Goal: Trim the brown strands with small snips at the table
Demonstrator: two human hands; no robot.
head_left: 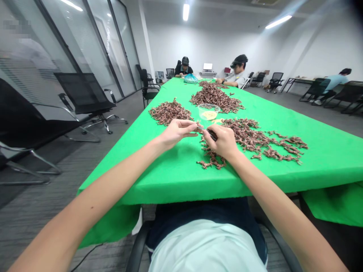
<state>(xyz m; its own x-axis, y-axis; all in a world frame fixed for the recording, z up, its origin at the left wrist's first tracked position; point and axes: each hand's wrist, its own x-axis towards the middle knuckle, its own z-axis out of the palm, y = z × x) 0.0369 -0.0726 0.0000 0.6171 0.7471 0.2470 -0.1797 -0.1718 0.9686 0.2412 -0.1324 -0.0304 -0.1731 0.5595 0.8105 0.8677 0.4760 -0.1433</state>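
My left hand (181, 132) pinches a small brown figurine (197, 124) between thumb and fingertips, above the green cloth. My right hand (224, 140) is wrapped round a thin tool with a dark handle (212, 134) and a metal tip. That tip meets the figurine; whether it is a blade I cannot tell. Just beyond my hands stands a clear plastic tub (209, 112) with pale yellowish bits in it. A pile of similar brown figurines (246, 134) lies beside my right hand, and several loose ones (212, 160) lie below it.
More brown figurines form a left pile (170, 112) and a larger far pile (217, 97) on the green tablecloth (170, 185). A blue plastic bag (191, 78) is at the far end. Two people sit at the table there. Black chairs (85, 92) stand to the left.
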